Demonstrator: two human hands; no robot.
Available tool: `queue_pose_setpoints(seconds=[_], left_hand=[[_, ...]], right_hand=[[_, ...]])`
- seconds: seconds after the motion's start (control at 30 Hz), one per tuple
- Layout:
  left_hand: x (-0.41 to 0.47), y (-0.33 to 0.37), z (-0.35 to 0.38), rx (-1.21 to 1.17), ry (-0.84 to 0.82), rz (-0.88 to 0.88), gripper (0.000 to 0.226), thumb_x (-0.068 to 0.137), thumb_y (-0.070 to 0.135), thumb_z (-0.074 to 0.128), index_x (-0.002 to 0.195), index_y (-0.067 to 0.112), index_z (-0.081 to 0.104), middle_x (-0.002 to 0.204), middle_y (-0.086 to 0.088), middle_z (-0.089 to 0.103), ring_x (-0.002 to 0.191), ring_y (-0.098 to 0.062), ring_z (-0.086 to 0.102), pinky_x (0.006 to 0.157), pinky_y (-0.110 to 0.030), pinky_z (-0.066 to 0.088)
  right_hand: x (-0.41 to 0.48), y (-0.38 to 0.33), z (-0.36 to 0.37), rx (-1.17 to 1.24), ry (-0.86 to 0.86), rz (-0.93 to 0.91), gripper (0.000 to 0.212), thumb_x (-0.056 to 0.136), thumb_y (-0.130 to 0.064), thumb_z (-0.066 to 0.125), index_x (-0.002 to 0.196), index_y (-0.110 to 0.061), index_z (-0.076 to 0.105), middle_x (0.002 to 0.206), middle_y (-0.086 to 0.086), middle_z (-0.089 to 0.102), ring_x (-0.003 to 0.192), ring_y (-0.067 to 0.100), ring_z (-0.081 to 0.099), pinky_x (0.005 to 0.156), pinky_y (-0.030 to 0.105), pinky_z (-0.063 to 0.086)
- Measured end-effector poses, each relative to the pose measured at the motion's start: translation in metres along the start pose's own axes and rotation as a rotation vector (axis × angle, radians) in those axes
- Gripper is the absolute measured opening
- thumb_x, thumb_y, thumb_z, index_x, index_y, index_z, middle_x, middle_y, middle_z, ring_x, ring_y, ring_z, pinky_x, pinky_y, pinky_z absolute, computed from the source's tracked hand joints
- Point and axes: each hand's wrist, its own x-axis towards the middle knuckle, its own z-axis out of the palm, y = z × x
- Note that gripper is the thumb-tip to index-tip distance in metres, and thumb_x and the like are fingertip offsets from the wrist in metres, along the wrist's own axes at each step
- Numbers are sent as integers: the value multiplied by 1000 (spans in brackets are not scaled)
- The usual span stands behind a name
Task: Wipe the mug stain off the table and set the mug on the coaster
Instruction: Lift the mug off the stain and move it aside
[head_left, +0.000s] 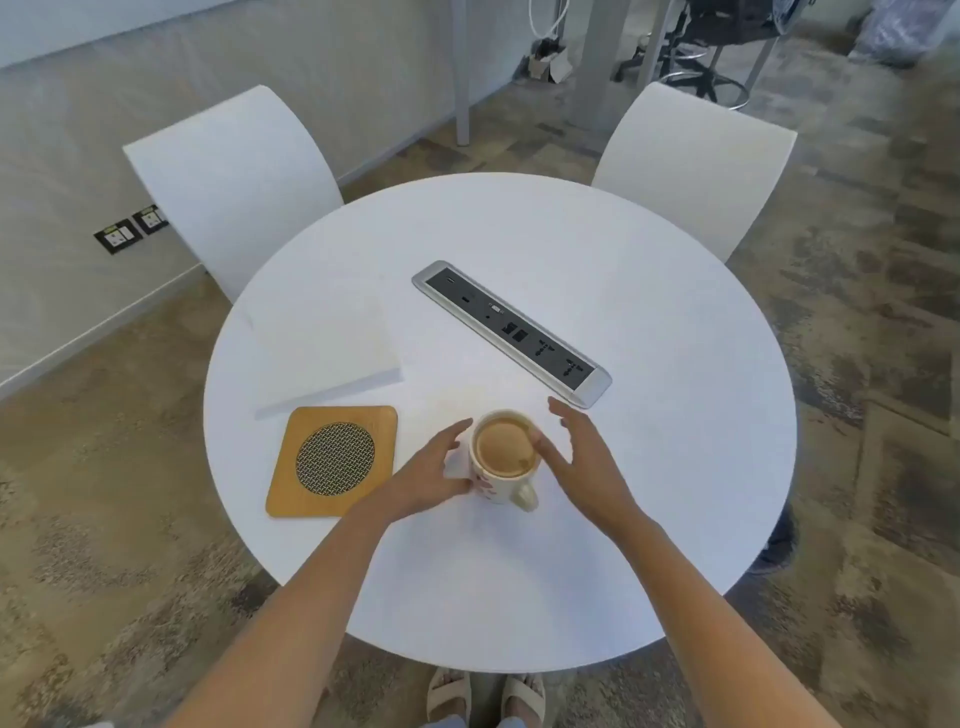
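Observation:
A cream mug (503, 457) full of milky coffee stands on the round white table (649, 467), its handle pointing toward me. My left hand (431, 475) is open at the mug's left side, fingertips near its rim. My right hand (576, 457) is open on the mug's right, its thumb touching the rim. A square wooden coaster (332, 460) with a round mesh centre lies left of the mug. A folded white cloth or napkin (322, 343) lies behind the coaster. A faint stain (467, 397) shows just behind the mug.
A silver power and socket strip (511, 332) runs diagonally across the table's middle. Two white chairs (234, 182) (696, 161) stand at the far side. My sandalled feet (485, 693) are under the near edge.

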Motion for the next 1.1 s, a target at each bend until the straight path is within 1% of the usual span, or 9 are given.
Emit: queue_pose_setpoints(seconds=[0.07, 0.1, 0.17, 0.2, 0.4, 0.63, 0.8, 0.9, 1.1], left_hand=[[-4, 3, 2, 17, -22, 43, 83, 77, 8, 71, 142, 31, 25, 144, 5, 37, 132, -9, 35, 96, -19, 32], [-5, 4, 5, 11, -28, 53, 83, 76, 8, 73, 138, 38, 27, 139, 10, 41, 128, -2, 38, 92, -11, 33], [-6, 10, 10, -11, -16, 69, 82, 72, 9, 76, 124, 53, 29, 126, 24, 47, 114, 17, 42, 82, 2, 34], [-6, 12, 11, -18, 0, 74, 83, 70, 10, 78, 119, 56, 29, 122, 27, 47, 110, 19, 43, 80, 4, 34], [-5, 20, 23, -93, 80, 81, 86, 61, 17, 86, 119, 50, 33, 120, 22, 51, 111, 3, 51, 79, -3, 42], [-5, 20, 29, -133, 120, 99, 87, 58, 15, 89, 115, 49, 35, 118, 22, 50, 108, 5, 50, 75, 0, 42], [-6, 21, 29, -140, 121, 90, 85, 58, 18, 89, 116, 50, 36, 119, 19, 52, 110, -1, 51, 77, -9, 45], [-7, 21, 29, -163, 122, 85, 83, 58, 18, 88, 112, 56, 38, 117, 24, 53, 110, 1, 52, 75, -7, 47], [-9, 22, 31, -121, 168, 112, 80, 51, 32, 87, 107, 63, 39, 112, 27, 56, 109, -4, 55, 87, -25, 48]], right_hand=[[-1, -10, 2, -4, -82, -4, 82, 75, -76, 46, 143, -35, 26, 147, -15, 35, 134, 7, 33, 110, 36, 34], [-4, -15, 4, -13, -115, -7, 88, 71, -79, 48, 144, -35, 24, 147, -15, 34, 134, 7, 33, 109, 36, 34], [-6, -22, 8, -36, -169, -9, 95, 66, -77, 58, 143, -36, 22, 146, -15, 33, 133, 7, 33, 107, 38, 37], [-8, -24, 10, -57, -179, -15, 97, 65, -73, 63, 144, -35, 22, 146, -14, 33, 132, 7, 34, 106, 39, 39], [-11, -33, 21, -117, -131, -4, 107, 62, -66, 73, 146, -30, 17, 145, -9, 32, 131, 13, 37, 101, 43, 44], [-13, -36, 30, -188, -77, -4, 106, 68, -53, 76, 148, -21, 13, 146, -2, 30, 132, 20, 37, 100, 45, 44], [-13, -38, 32, -205, -53, -1, 105, 69, -49, 77, 147, -17, 15, 144, 2, 32, 130, 21, 39, 99, 42, 46], [-12, -38, 33, -210, -38, 9, 103, 68, -48, 78, 146, -17, 18, 142, 2, 34, 128, 21, 41, 97, 39, 46], [-8, -38, 32, -248, -14, 37, 100, 63, -52, 77, 142, -21, 25, 141, -1, 40, 121, 21, 50, 90, 31, 42]])
